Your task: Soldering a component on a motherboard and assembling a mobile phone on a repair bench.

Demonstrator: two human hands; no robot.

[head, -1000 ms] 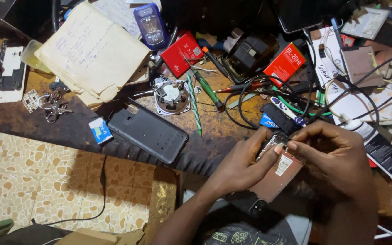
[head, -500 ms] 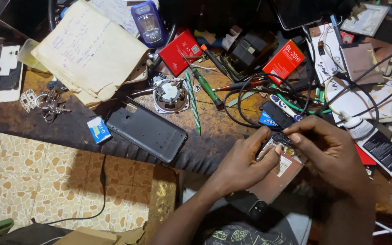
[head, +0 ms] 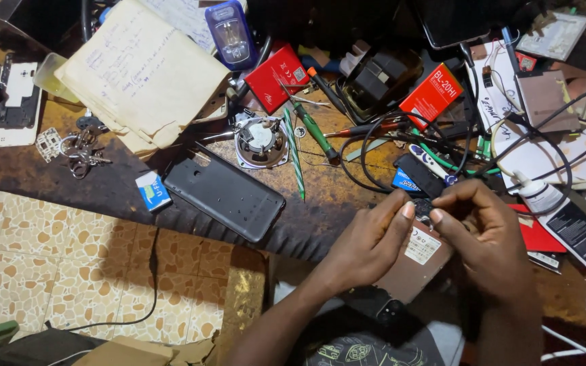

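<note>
My left hand [head: 367, 244] and my right hand [head: 486, 234] meet over the front edge of a worn wooden workbench [head: 123, 190]. Both pinch a small dark part [head: 422, 209] between thumbs and forefingers. Under the hands lies a brown phone body [head: 418, 261] with a white sticker, back side up. The small part is mostly hidden by my fingertips.
A dark phone back cover [head: 225, 193] lies left of my hands. A green screwdriver [head: 315, 130], a round speaker part [head: 260, 139], red battery boxes [head: 276, 74], a paper notebook [head: 140, 74], keys [head: 79, 149], black cables [head: 374, 156] and a white glue bottle [head: 537, 193] crowd the bench. Tiled floor [head: 55, 271] shows below left.
Both hands stay together at the same spot; the fingers shift slightly on the small part. Nothing else on the bench has moved.
</note>
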